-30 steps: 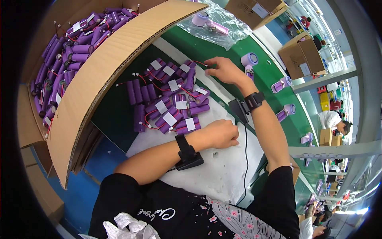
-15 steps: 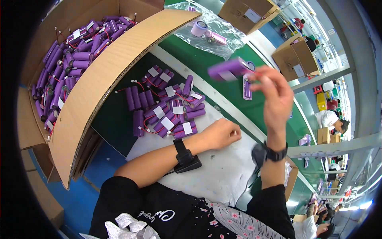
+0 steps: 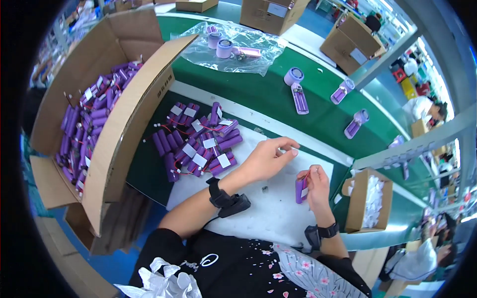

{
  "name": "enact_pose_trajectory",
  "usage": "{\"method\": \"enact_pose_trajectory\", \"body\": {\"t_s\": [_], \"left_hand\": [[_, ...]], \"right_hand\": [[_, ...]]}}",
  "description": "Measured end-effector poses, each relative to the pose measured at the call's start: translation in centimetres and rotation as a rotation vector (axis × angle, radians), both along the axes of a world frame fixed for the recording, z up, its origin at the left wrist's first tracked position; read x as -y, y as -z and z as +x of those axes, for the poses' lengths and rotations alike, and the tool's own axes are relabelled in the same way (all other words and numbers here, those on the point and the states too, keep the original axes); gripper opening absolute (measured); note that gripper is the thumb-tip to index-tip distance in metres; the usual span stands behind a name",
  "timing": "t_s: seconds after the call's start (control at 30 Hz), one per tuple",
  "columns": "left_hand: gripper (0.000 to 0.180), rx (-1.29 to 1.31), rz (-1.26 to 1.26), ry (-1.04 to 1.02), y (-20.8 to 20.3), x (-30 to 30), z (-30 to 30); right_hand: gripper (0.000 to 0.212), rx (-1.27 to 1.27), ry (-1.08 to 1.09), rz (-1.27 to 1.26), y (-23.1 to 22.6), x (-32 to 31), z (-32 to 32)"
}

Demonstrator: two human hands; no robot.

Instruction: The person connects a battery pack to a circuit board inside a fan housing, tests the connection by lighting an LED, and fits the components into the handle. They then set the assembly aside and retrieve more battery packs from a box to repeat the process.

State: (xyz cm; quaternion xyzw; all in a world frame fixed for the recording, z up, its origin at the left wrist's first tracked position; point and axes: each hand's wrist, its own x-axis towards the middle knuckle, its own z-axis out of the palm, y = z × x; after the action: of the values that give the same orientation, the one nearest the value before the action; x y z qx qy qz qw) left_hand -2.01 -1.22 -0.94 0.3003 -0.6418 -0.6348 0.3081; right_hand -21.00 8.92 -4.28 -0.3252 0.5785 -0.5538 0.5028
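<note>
White mat (image 3: 273, 213) | right hand (image 3: 318, 188) has brought over purple battery pack (image 3: 299, 191)

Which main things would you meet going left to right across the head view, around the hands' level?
Large open carton of purple battery packs, loose pile of similar packs, left hand, right hand holding one pack, small carton of white pieces.

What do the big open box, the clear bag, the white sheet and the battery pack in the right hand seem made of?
Big open box: matte tan cardboard, going by its stiff folded flaps.
Clear bag: thin glossy plastic, wrinkled with bright glints.
White sheet: matte, with dark specks; perhaps foam or cloth.
Battery pack: smooth purple skin, probably plastic film.
</note>
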Motion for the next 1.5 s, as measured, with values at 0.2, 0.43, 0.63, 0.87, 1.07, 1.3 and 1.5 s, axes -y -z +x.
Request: {"method": "enact_pose_trajectory", "body": {"t_s": [0.2,0.43,0.63,0.87,1.07,1.3,1.5], "left_hand": [[0.037,-0.056,-0.194,-0.122,-7.0,3.3,1.7],[0.053,0.423,-0.564,-0.628,-5.3,22.7,2.4],[0.07,1.005,-0.643,-0.735,0.8,33.4,6.1],[0.068,1.05,-0.814,-0.484,4.0,39.0,10.1],[0.064,0.884,-0.833,-0.538,1.8,36.1,8.6],[0.054,0.473,-0.604,-0.015,-8.7,25.4,7.1],[0.053,0.467,-0.658,0.535,-12.9,6.1,4.3]], "right_hand": [[0.02,-0.043,0.017,-0.056,0.5,0.0,0.4],[0.031,-0.12,-0.019,-0.114,-0.3,0.0,1.8],[0.039,-0.13,-0.036,-0.056,0.0,0.3,2.4],[0.045,-0.158,-0.172,-0.057,-0.9,0.5,2.7],[0.06,-0.201,-0.227,-0.06,-2.0,0.3,3.3],[0.061,-0.282,-0.297,0.001,0.0,0.6,2.4],[0.05,-0.013,-0.248,-0.076,-0.5,1.0,2.0]]}}
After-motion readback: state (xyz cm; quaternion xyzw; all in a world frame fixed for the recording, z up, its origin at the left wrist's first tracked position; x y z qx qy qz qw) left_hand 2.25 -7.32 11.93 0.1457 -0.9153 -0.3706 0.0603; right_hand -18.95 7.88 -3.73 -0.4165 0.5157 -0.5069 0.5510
